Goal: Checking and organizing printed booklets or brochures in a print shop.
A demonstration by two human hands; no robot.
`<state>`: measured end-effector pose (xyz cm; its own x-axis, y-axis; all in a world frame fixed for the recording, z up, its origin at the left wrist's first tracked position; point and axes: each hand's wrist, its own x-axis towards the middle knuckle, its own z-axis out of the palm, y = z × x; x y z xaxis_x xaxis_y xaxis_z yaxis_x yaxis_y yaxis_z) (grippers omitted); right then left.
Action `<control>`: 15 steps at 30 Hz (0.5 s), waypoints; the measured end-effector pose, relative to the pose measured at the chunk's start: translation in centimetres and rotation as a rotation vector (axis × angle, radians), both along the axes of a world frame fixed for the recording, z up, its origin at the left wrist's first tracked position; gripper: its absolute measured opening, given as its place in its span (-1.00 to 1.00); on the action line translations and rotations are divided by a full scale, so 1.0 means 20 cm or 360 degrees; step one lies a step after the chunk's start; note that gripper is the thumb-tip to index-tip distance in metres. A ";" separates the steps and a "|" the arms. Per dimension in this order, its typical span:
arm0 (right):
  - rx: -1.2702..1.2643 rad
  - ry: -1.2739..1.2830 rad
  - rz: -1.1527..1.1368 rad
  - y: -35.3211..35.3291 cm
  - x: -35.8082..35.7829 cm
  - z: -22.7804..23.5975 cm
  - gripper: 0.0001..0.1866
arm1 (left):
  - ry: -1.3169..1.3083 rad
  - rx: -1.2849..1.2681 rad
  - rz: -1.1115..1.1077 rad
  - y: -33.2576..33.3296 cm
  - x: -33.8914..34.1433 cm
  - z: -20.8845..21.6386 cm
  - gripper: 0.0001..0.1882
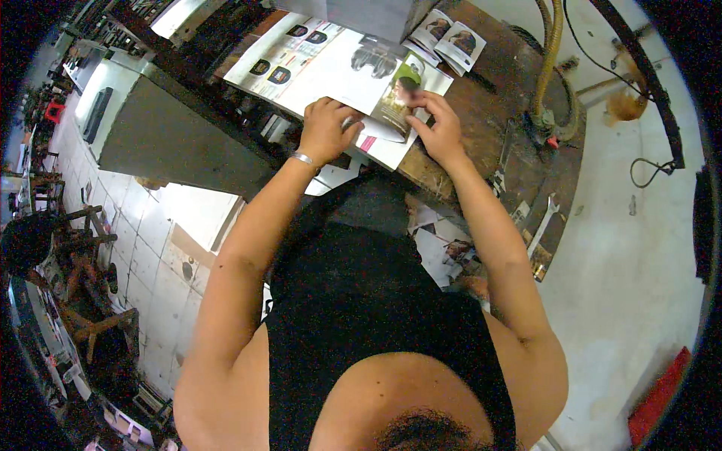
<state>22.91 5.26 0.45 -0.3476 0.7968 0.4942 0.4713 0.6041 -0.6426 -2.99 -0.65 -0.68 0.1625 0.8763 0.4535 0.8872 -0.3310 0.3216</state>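
Observation:
A large printed sheet lies on the worn wooden bench, white with several dark badge-like pictures and a grey picture. At its right end is a green panel with a photo of a person, its near edge lifted and curved. My left hand is closed at the sheet's near edge, fingers bent over it and thumb beside them. My right hand grips the panel's right edge between thumb and fingers. Beneath lies another white sheet with a pink mark.
Small folded leaflets lie at the far right of the wooden bench. A grey metal block stands behind the sheets. To the right are a yellowish hose and a wrench. A grey cabinet stands left.

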 end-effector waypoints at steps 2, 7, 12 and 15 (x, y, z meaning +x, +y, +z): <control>0.0033 -0.0027 0.0087 0.01 -0.01 0.00 -0.72 | -0.0188 -0.0117 0.0113 -0.01 0.00 -0.01 -0.72; 0.0005 -0.0121 0.0210 0.05 -0.01 -0.02 -0.72 | -0.1300 -0.0369 0.0201 -0.08 0.03 0.07 -0.56; 0.0017 -0.0152 0.0357 0.08 0.01 -0.04 -0.72 | -0.1967 -0.0569 0.0220 -0.07 0.03 0.11 0.05; 0.0065 -0.0220 0.0446 0.11 0.00 -0.05 -0.67 | -0.1549 -0.0489 0.0461 -0.06 0.01 0.09 -0.04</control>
